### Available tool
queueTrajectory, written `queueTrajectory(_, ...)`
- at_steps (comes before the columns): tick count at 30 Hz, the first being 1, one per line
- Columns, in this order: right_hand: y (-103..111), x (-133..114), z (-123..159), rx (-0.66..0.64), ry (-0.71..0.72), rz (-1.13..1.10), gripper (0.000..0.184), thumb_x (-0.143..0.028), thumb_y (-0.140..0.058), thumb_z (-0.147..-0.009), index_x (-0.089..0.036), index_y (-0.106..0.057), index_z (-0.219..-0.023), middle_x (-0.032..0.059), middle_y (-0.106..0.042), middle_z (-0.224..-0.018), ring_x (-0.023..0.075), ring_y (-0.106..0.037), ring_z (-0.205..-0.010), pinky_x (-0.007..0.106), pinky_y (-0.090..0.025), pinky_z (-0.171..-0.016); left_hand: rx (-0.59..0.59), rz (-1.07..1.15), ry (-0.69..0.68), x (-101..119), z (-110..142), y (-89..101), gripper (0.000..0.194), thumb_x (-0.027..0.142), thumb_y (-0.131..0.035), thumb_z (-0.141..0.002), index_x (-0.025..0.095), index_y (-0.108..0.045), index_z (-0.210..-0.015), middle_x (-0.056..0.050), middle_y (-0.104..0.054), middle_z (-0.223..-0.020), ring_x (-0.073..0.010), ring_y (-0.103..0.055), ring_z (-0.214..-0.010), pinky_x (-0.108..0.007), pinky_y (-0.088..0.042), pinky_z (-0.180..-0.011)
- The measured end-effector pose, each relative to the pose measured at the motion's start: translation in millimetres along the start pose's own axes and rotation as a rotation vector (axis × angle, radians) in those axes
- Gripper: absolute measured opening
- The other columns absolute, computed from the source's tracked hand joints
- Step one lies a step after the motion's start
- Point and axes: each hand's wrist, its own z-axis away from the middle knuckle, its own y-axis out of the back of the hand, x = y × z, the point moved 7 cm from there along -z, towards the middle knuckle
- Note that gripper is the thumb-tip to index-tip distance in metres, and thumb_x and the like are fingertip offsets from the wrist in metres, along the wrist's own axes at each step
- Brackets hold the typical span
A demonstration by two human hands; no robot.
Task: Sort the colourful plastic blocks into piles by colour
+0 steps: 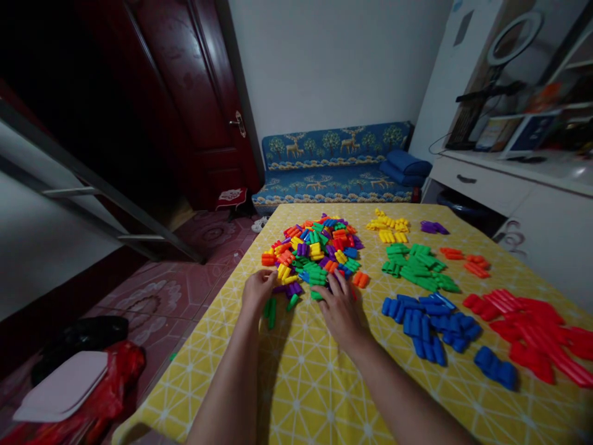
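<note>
A mixed heap of colourful plastic building pieces (319, 241) lies on a table with a yellow patterned cloth (301, 383). At the heap's near left edge is my left hand (258, 292), its fingers curled together beside some yellow pieces (284, 274); whatever is between the fingertips is hidden. Green pieces (271, 313) lie just below that hand. My right hand (341, 309) is spread at the near right edge, fingertips at green pieces (314, 275) and a single green piece (317, 295). An orange piece (361, 280) sits just right of it.
Sorted groups lie to the right: yellow pieces (389, 226), purple pieces (433, 227), green pieces (419, 267), orange pieces (476, 266), blue pieces (428, 324) and red pieces (532, 330). A blue sofa (324, 179) stands behind the table, a white cabinet (532, 191) at right.
</note>
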Motion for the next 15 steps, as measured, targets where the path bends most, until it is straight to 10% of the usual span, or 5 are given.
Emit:
queueTrajectory(7, 9.0, 26.3, -1.3, 0.234, -0.090, -0.373, 0.031, -0.025, -0.046, -0.094, -0.020, -0.065, -0.118, 0.0122, -0.060, -0.133, 0.0234, -0.053, -0.127, 0.048, -0.042, -0.109, -0.589, 0.271, -0.311, 49.9, 47.2, -51.7, 0.088, 0.029, -0.085, -0.061, 0.021, -0.048, -0.140, -0.008, -0.069, -0.101, -0.0208, -0.068, -0.083, -0.031, -0.056, -0.069)
queueTrajectory(15, 8.8, 36.8, 2.8, 0.221, -0.276, -0.598, 0.037, -0.037, -0.046, -0.095, -0.025, -0.060, -0.127, 0.0086, -0.067, -0.126, 0.0230, -0.061, -0.119, 0.042, -0.050, -0.099, -0.238, -0.165, -0.584, 80.9, 62.3, -57.4, 0.058, 0.007, -0.064, -0.075, 0.019, -0.061, -0.131, -0.013, -0.067, -0.112, -0.0265, -0.065, -0.098, -0.039, -0.053, -0.086)
